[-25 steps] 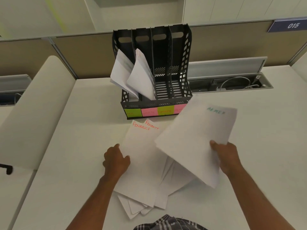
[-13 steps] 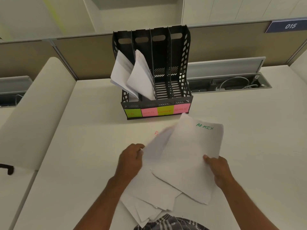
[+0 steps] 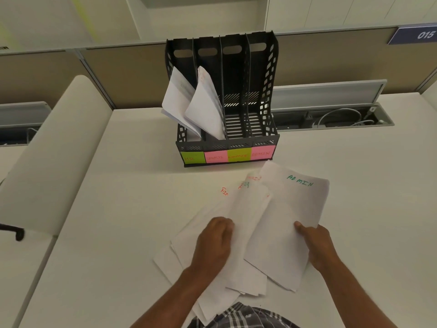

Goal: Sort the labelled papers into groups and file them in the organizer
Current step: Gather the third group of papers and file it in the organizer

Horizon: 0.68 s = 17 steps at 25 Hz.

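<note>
My right hand [image 3: 316,245]: pinching the ADMIN sheet [image 3: 286,223] at its right edge, thumb on top, other fingers hidden under the paper.
ADMIN sheet: green lettering at its far end; near end overlaps the right side of the loose pile [image 3: 212,268]; whether it rests on the desk or is raised a little, I cannot tell.
My left hand [image 3: 215,242]: curled, knuckles up, fingertips tucked at the edge of a sheet on top of the pile; appears to grip that sheet, though the fingertips themselves are out of sight.
Loose pile: fanned white sheets on the white desk [image 3: 118,233], straight in front of me, between both hands; red lettering shows at the far corners of a few.
Organizer [image 3: 227,129]: black, four slots, on the desk beyond the pile and apart from it.
Slot labels [image 3: 227,156]: green, pink, green, pink notes across the front; ink too faint to vouch for.
Filed papers [image 3: 194,102]: leaning out of the two left slots.
Right two slots: bare slatted floor showing.
</note>
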Motion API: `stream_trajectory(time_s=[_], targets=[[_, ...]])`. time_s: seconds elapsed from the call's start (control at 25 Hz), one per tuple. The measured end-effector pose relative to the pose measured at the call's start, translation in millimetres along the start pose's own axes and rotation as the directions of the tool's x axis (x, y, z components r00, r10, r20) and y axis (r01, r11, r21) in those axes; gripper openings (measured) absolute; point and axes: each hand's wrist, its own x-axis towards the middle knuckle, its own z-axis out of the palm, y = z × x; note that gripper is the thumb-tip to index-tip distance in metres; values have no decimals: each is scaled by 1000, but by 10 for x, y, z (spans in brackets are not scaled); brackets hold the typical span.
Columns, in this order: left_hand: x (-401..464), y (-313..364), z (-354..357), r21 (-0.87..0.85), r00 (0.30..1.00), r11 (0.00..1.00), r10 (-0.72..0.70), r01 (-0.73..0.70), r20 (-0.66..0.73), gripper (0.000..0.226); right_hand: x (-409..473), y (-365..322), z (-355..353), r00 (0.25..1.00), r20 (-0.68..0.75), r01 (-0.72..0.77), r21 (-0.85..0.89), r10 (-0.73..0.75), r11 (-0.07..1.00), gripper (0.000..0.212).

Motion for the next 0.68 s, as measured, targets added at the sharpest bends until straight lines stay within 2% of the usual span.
stream_trajectory(time_s=[0.08,0.16,0.28,0.4,0.48,0.56,0.68], targets=[[104,-163,-62,54,974,972,-228,228,9,27,5,6,-3,1000,-1,-5,12,5,1000,38],[175,-252,-116,46,907,915,-403,400,125,46,4,4,-8,1000,4,-11,32,10,999,39],[229,-252,-165,-159,866,862,-440,481,238,59,-1,-1,-11,1000,10,-23,56,23,998,40],[202,-172,-112,-186,918,907,-340,378,206,43,-7,-7,-9,1000,15,-26,64,25,998,38],[158,-102,-88,-207,959,943,-226,260,173,53,-12,-14,-8,1000,20,-22,64,21,998,37],[152,-66,-91,-216,969,960,-131,177,210,58,-20,-11,-12,1000,23,-23,58,22,998,37],[114,-22,-84,35,936,999,-48,38,349,52,-30,-24,-18,999,30,-25,53,24,998,38]])
